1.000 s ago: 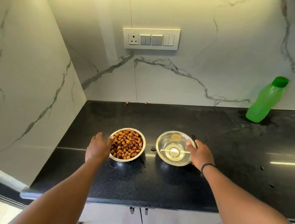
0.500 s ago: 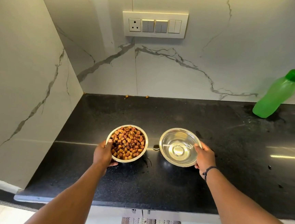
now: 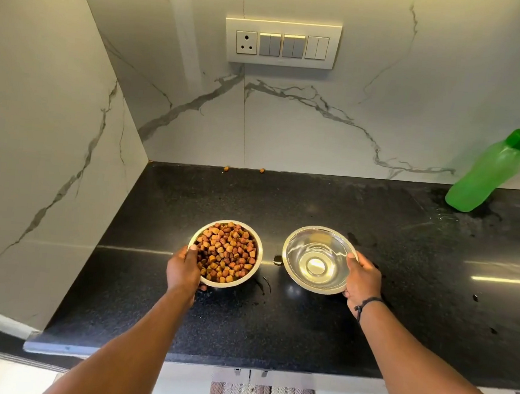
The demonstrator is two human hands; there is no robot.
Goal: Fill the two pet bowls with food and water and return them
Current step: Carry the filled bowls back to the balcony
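While both steel bowls sit side by side on the black tabletop (image 3: pixel 303 332), the left hand (image 3: pixel 183 270) has its fingers clamped on the food bowl (image 3: pixel 225 253), heaped with kibble, and the right hand (image 3: pixel 361 281) grips the water bowl (image 3: pixel 319 260). Stiff, smooth rims probably slip; water would slosh, so lift level.

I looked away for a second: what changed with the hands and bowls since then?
Both hands closed in and took hold: the left hand now grips the food bowl at its rim, the right hand the water bowl. The green bottle and two stray kibbles at the wall stayed put.
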